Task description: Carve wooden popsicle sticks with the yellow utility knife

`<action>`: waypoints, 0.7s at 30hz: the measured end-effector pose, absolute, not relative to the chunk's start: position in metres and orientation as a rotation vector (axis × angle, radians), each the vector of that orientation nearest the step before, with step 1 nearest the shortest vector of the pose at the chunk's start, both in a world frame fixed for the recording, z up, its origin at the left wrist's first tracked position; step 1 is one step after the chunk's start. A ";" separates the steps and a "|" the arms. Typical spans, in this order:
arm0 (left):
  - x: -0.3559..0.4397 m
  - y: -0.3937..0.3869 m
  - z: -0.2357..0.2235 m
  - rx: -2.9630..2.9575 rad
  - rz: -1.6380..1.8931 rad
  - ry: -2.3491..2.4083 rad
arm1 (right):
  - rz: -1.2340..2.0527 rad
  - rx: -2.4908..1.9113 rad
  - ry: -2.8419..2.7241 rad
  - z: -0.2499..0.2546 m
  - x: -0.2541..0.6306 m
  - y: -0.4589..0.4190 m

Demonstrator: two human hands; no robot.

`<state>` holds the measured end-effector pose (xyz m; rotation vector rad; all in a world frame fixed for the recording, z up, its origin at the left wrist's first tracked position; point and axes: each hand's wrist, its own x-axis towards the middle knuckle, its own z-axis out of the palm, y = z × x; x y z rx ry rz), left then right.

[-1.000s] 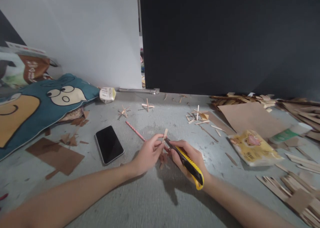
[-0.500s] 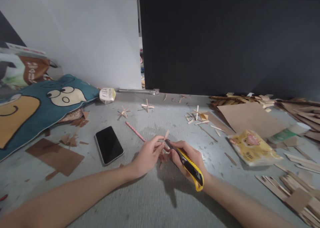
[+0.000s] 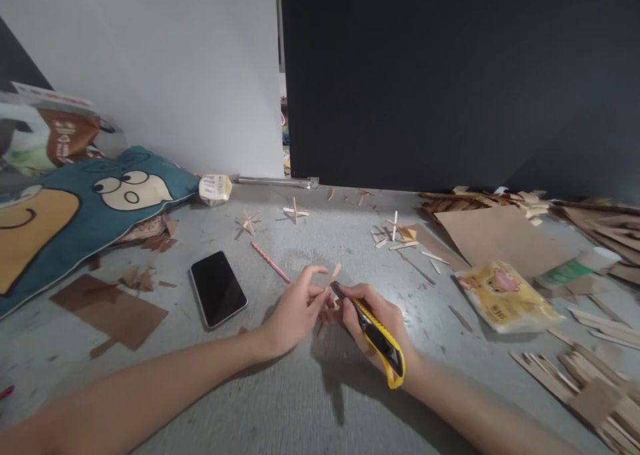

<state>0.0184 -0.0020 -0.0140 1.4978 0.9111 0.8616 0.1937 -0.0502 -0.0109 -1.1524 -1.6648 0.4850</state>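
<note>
My left hand (image 3: 300,306) is closed on a small wooden stick (image 3: 335,272), its pale tip pointing up past the fingers. Its index finger is raised off the stick. In my right hand (image 3: 387,312) is a yellow and black utility knife (image 3: 379,335), its front end right at the stick. The blade itself is hard to make out. Below the fingers another bit of wood (image 3: 323,331) pokes out, mostly hidden. Just beyond my left hand lies a pink striped straw (image 3: 270,262).
A phone (image 3: 219,290) lies left of my hands, near brown cardboard (image 3: 110,312) and a blue cushion (image 3: 100,208). Small crossed-stick pieces (image 3: 295,211) stand farther back. On the right are a yellow packet (image 3: 505,296), a green-labelled bottle (image 3: 575,268) and bundled wooden sticks (image 3: 590,388).
My left index finger has lifted away from the stick. The knife's rear end has dipped slightly down and to the left. Both hands stay in about the same place.
</note>
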 end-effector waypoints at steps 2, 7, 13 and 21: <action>0.018 -0.003 -0.013 1.510 0.861 0.920 | 0.484 -1.155 -1.657 -0.010 0.192 -0.051; 0.019 -0.004 -0.013 1.530 0.879 0.929 | 0.546 -1.161 -1.630 -0.006 0.190 -0.051; 0.018 -0.005 -0.013 1.543 0.900 0.931 | 0.645 -1.187 -1.582 -0.006 0.191 -0.050; 0.019 0.000 -0.014 1.473 0.855 0.852 | 0.850 -1.120 -1.402 -0.006 0.194 -0.045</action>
